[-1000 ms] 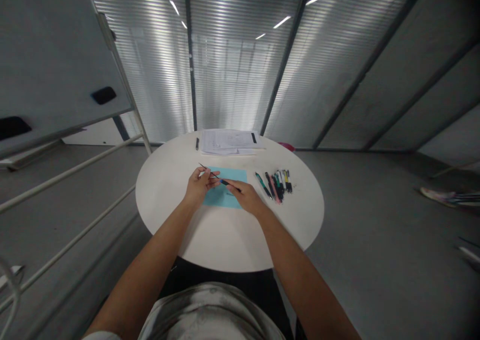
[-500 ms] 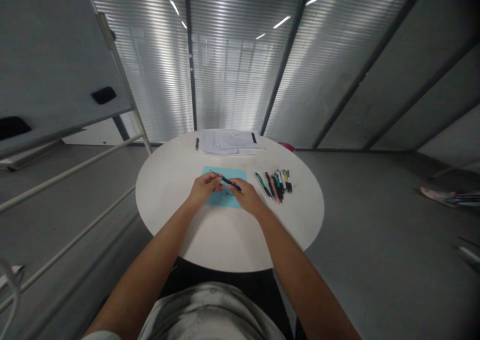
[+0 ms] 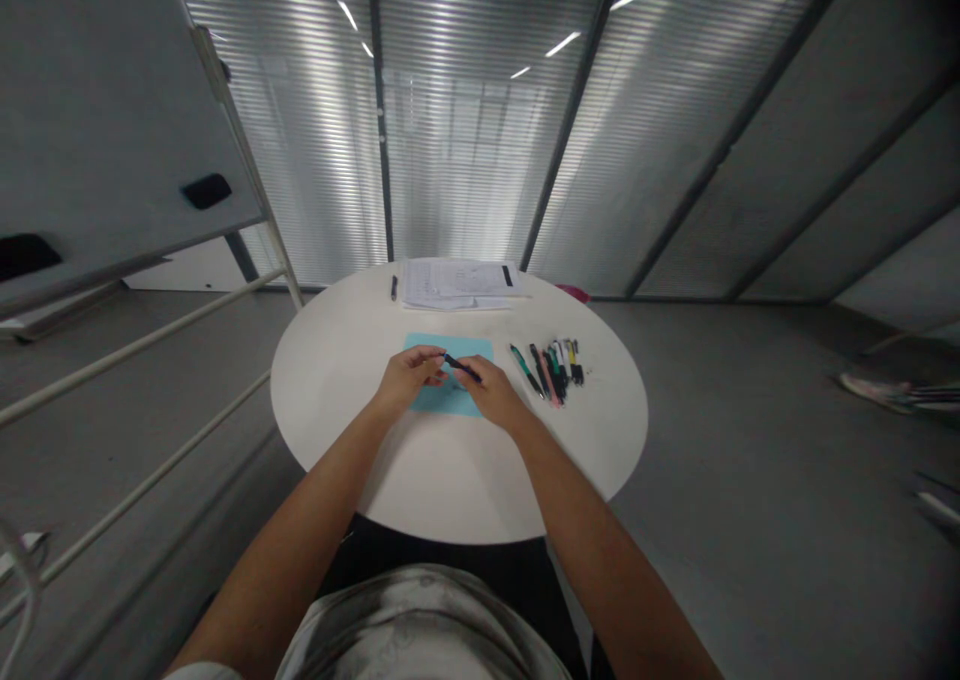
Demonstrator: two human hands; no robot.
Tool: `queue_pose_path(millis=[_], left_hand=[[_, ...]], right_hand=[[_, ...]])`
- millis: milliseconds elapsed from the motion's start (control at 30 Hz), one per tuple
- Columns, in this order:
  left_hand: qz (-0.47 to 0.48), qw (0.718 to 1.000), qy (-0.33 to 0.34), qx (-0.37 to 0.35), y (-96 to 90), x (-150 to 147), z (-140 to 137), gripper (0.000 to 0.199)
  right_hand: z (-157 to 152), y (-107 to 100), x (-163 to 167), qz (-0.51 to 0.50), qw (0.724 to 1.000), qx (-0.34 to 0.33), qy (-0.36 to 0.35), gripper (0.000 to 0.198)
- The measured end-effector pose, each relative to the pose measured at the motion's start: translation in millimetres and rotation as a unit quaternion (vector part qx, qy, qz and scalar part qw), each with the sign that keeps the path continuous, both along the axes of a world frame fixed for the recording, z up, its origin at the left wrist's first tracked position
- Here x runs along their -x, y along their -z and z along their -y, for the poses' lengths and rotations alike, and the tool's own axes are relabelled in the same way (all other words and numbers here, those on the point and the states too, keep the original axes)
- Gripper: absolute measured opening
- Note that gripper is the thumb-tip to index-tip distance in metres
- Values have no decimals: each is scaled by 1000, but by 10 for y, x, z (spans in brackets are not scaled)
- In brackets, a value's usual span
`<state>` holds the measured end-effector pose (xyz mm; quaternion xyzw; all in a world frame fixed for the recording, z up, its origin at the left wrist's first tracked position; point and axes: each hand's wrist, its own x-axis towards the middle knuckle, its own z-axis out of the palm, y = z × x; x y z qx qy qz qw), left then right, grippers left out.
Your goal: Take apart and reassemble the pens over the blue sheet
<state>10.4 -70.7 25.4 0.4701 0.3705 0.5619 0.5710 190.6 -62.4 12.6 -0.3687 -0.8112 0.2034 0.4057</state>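
Observation:
Over a light blue sheet on the table, a dark pen slants between my two hands. My right hand is closed round the pen's lower right part. The fingertips of my left hand are pinched at its upper left end; what exactly lies between them is too small to make out. A small dark piece lies on the blue sheet below the pen, partly hidden by my right hand.
Right of the sheet lies a row of several pens. Stacked papers and a single dark pen lie at the far edge of the round white table. A whiteboard on a frame stands at left.
The thin dark rod that stuck out up and left past my left fingers no longer shows. Both hands have stayed almost in place around the pen.

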Motion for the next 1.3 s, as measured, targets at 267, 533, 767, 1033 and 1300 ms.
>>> queue_pose_path(millis=[267, 533, 767, 1033, 1300], left_hand=[[1, 1000, 9, -11, 12, 11, -7, 38], [0, 1000, -2, -9, -27, 7, 15, 41], [-15, 1000, -1, -3, -18, 6, 23, 41], [-6, 996, -87, -24, -26, 82, -27, 31], [15, 991, -130, -11, -5, 144, -48, 23]], right_hand=[[18, -31, -5, 5, 1000, 18, -6, 29], [17, -35, -16, 6, 1000, 24, -6, 29], [45, -73, -7, -1, 1000, 31, -1, 26], [-14, 16, -34, 25, 996, 7, 84, 15], [-47, 95, -113, 192, 974, 7, 117, 9]])
